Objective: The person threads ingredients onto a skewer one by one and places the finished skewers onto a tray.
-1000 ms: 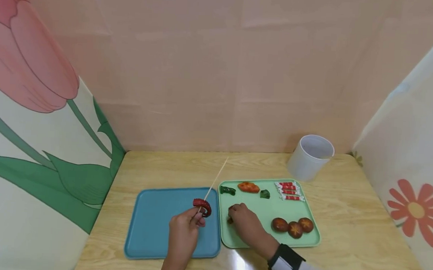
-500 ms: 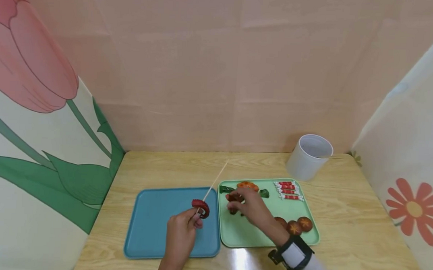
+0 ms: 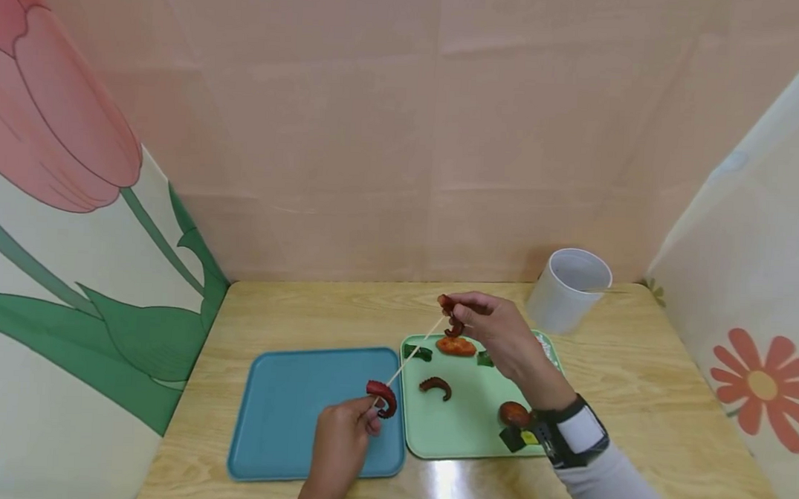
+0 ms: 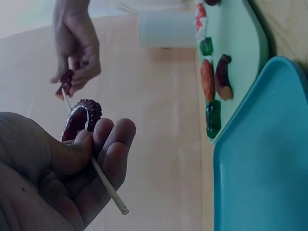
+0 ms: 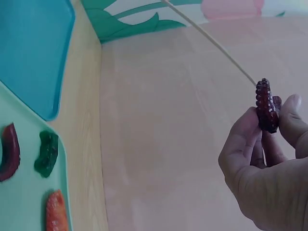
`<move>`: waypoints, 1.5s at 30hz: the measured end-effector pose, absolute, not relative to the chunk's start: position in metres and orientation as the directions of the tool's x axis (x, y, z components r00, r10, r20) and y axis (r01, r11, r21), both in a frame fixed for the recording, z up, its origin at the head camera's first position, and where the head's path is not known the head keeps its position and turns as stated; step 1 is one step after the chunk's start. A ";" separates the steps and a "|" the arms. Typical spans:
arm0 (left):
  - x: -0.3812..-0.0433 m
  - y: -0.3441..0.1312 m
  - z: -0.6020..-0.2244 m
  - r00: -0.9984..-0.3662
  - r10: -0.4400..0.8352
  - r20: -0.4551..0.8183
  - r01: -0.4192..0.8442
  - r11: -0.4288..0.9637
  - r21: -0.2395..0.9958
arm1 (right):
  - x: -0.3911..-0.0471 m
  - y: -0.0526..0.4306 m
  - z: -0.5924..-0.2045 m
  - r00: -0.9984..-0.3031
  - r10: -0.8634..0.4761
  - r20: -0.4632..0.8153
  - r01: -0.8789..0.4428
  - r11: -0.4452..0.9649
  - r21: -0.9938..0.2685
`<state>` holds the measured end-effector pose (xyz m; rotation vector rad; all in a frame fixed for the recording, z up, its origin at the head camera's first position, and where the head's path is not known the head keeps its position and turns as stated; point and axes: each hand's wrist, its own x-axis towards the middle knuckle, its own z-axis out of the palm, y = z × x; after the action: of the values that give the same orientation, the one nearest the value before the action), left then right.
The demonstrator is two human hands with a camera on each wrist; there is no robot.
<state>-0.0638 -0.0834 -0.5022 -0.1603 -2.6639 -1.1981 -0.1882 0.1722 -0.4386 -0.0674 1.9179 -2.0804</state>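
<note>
Your L grip [image 3: 341,433] has the bamboo skewer [image 3: 416,353] pinched btwn thumb & fingers, just L of the green tray [image 3: 462,416]; the blunt end sticks out past your fingers, per L wrist cam. One octopus tentacle [image 3: 385,392] is threaded on it right by your fingertips, near the green tray's L edge. The skewer slants up toward the green tray's far edge, where your R grip [image 3: 503,332] pinches a 2nd tentacle [image 5: 266,107] above the tray, at the skewer's tip; can't tell if the tip has gone in. A 3rd tentacle [image 3: 437,383] lies on the green tray, L half, approx mid-depth. Along the tray's far edge, L to R: a green pepper pc [image 3: 422,353], an orange glazed pc [image 3: 456,346], then another green pc [image 3: 485,359]. A brown mushroom [image 3: 514,414] sits in the tray's near R part, next to your R wristband [image 3: 575,432]; your R forearm blocks the rest of that side. The blue tray [image 3: 285,416] is immed. L of the green tray, & a white bucket [image 3: 563,301] stands behind the green tray's far R corner. Both trays & the bucket are on the wood-grain desk [image 3: 641,379].
</note>
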 end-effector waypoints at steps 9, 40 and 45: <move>-0.065 -0.081 -0.501 -0.971 0.024 0.237 0.191 0.671 0.716 | -0.185 0.167 -0.436 -0.945 -0.272 -0.183 0.209 -0.066 -0.976; -0.073 -0.070 -0.493 -0.969 -0.067 0.238 0.141 0.641 0.754 | -0.159 0.121 -0.441 -0.945 -0.250 -0.210 0.216 0.004 -0.976; -0.072 -0.072 -0.496 -0.963 -0.071 0.260 0.147 0.670 0.728 | -0.156 0.118 -0.443 -0.945 -0.236 -0.225 0.224 0.029 -0.974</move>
<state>-0.0716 -0.0724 -0.4960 -0.0611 -2.6193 -1.1759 -0.1561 0.1179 -0.4433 -0.0115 1.9892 -1.9846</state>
